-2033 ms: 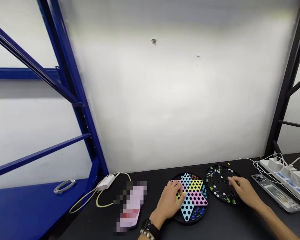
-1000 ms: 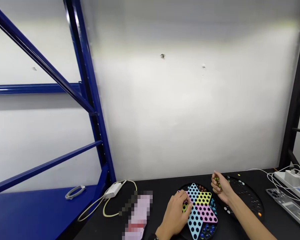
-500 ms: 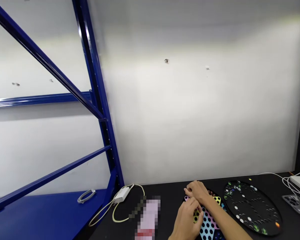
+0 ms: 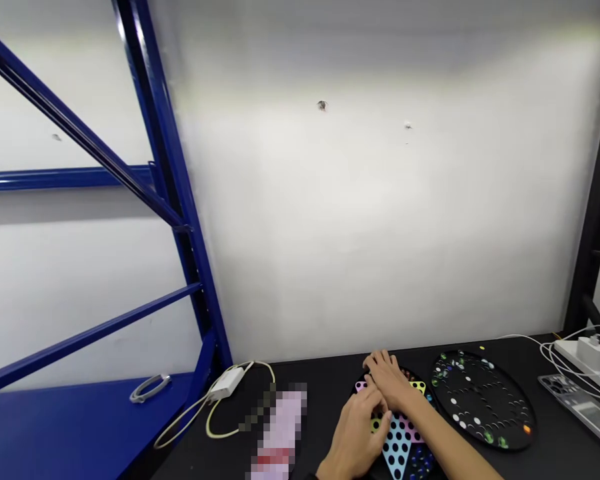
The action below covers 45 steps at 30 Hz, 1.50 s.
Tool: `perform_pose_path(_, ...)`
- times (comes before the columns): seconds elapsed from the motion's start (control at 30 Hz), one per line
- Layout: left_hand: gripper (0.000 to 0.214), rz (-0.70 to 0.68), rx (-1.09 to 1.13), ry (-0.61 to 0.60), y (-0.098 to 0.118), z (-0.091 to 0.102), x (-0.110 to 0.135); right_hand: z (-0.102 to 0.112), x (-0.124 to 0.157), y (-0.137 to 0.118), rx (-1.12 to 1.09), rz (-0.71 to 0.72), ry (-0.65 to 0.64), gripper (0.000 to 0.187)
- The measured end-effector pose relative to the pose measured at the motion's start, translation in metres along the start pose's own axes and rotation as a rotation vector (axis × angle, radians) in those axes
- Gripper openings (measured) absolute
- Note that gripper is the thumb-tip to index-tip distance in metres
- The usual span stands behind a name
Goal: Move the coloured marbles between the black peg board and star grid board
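Observation:
A round black Chinese checkers board [image 4: 398, 443] with coloured star sections and rows of holes lies low in the view. My left hand [image 4: 357, 423] is over its left side, fingers loosely bent and thumb apart; I make out nothing in it. Just beyond, my right hand [image 4: 387, 380] reaches across to the board's far left edge, its fingers stretched out and lying close to my left fingertips. Dark blue marbles [image 4: 421, 461] sit in the front right part of the board. Whatever lies under both hands is hidden.
To the right, a round black tray [image 4: 495, 437] holds green, white and orange marbles around its rim. A clear-topped grey case [image 4: 583, 410] and a white power strip [image 4: 570, 348] with cables are farther right. On the left are a blurred pink packet [image 4: 280, 427] and a white adapter [image 4: 229, 383].
The head view has shifted, so the scene sits further left. My right hand's fingers have spread and straightened, and my left fingers have come up against it.

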<state>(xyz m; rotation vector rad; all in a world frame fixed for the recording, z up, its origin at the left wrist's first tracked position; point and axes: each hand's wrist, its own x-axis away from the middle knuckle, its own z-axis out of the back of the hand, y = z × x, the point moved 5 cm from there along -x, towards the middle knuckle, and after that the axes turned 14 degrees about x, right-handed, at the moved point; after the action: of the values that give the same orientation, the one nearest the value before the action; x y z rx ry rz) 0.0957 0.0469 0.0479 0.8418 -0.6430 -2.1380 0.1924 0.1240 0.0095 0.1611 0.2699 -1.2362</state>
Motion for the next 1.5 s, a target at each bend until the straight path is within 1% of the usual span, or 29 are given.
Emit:
perform_pose_path(0.1, 0.009, 0.002, 0.020, -0.011, 0.001, 0.000, -0.001, -0.006, -0.003, 0.004, 0.009, 0.012, -0.097, 0.038)
perform_pose_path(0.17, 0.009, 0.009, 0.023, -0.005, 0.000, -0.001, -0.002, -0.013, -0.007, 0.006, 0.000, 0.013, -0.173, 0.040)
perform_pose_path(0.23, 0.008, 0.008, 0.021, 0.001, -0.002, -0.001, -0.002, -0.018, -0.014, 0.007, -0.015, -0.012, -0.204, 0.041)
perform_pose_path(0.4, 0.010, -0.033, 0.025, 0.010, -0.005, -0.005, -0.001, -0.022, -0.030, 0.002, -0.055, -0.078, -0.175, 0.053)
perform_pose_path(0.57, 0.010, -0.017, 0.002, 0.002, -0.005, -0.006, 0.000, -0.017, -0.040, -0.002, -0.089, -0.153, -0.081, 0.052)
perform_pose_path(0.67, 0.009, 0.008, -0.017, -0.010, -0.005, -0.006, 0.001, -0.016, -0.041, -0.005, -0.118, -0.201, -0.054, 0.052)
perform_pose_path(0.77, 0.007, 0.034, -0.015, -0.024, -0.005, -0.007, 0.002, -0.013, -0.040, -0.009, -0.177, -0.170, -0.067, 0.049)
perform_pose_path(0.83, 0.006, 0.038, -0.016, -0.028, -0.003, -0.006, 0.002, -0.006, -0.037, -0.004, -0.218, -0.152, -0.056, 0.050)
perform_pose_path(0.9, 0.008, 0.036, -0.032, -0.010, -0.002, -0.004, 0.003, 0.008, -0.030, 0.018, -0.258, -0.195, 0.023, 0.052)
perform_pose_path(0.93, 0.010, 0.040, -0.047, 0.008, -0.002, -0.002, 0.003, 0.017, -0.025, 0.035, -0.285, -0.249, 0.098, 0.051)
perform_pose_path(0.97, 0.015, 0.050, -0.067, 0.021, -0.003, 0.000, 0.003, 0.026, -0.016, 0.057, -0.295, -0.321, 0.176, 0.049)
perform_pose_path(1.0, 0.023, 0.070, -0.089, 0.023, -0.005, 0.000, 0.003, 0.033, -0.007, 0.080, -0.272, -0.367, 0.220, 0.046)
perform_pose_path(1.03, 0.033, 0.097, -0.115, 0.006, -0.009, 0.000, 0.003, 0.039, 0.005, 0.106, -0.229, -0.443, 0.235, 0.045)
perform_pose_path(1.1, 0.050, 0.158, -0.162, -0.093, -0.020, -0.006, 0.004, 0.044, 0.034, 0.154, -0.171, -0.537, 0.219, 0.041)
perform_pose_path(1.17, 0.058, 0.182, -0.195, -0.163, -0.028, -0.010, 0.004, 0.042, 0.068, 0.199, -0.004, -0.676, 0.100, 0.038)
perform_pose_path(1.23, 0.061, 0.176, -0.224, -0.189, -0.033, -0.012, 0.002, 0.036, 0.100, 0.232, 0.118, -0.765, -0.015, 0.036)
perform_pose_path(1.27, 0.063, 0.159, -0.236, -0.194, -0.034, -0.012, 0.000, 0.033, 0.114, 0.243, 0.166, -0.796, -0.046, 0.035)
perform_pose_path(1.33, 0.067, 0.105, -0.249, -0.211, -0.032, -0.011, -0.007, 0.028, 0.132, 0.255, 0.206, -0.800, -0.070, 0.033)
perform_pose_path(1.4, 0.070, 0.057, -0.244, -0.247, -0.029, -0.010, -0.015, 0.024, 0.139, 0.257, 0.193, -0.765, -0.080, 0.032)
perform_pose_path(1.47, 0.067, 0.064, -0.237, -0.281, -0.029, -0.011, -0.023, 0.021, 0.139, 0.254, 0.170, -0.721, -0.099, 0.029)
perform_pose_path(1.5, 0.062, 0.082, -0.241, -0.274, -0.030, -0.011, -0.026, 0.021, 0.138, 0.253, 0.164, -0.706, -0.110, 0.028)
